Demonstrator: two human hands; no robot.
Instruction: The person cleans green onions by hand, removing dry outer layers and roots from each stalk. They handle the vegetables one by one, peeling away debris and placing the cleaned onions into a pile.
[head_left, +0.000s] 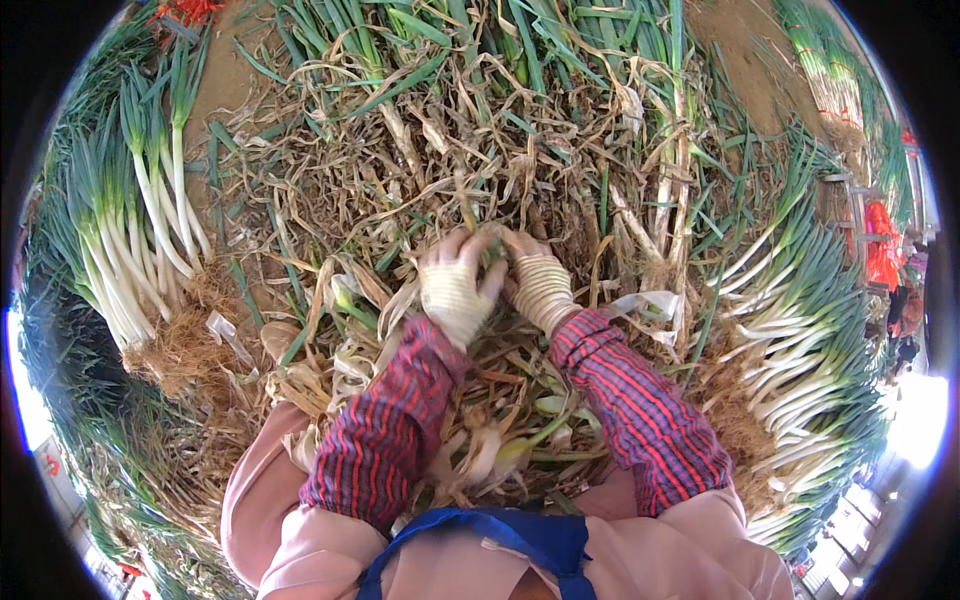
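Note:
My left hand (456, 289) and my right hand (538, 279), both in pale ribbed gloves with bare fingers, meet at the middle of the view. Between their fingertips is a blurred greenish piece of a green onion stalk (493, 253), mostly covered by the fingers. Its full length cannot be made out. Under and beyond the hands spreads a heap of dry brown onion leaves (480, 150). Loose peeled husks (480, 450) lie below my wrists, close to my body.
White-stemmed green onions with roots lie in a left bunch (124, 262) and a long right row (795, 360). Untrimmed green onions (525, 37) lie at the far side. Tied bundles (829, 75) and red plastic bags (881, 244) are at the far right.

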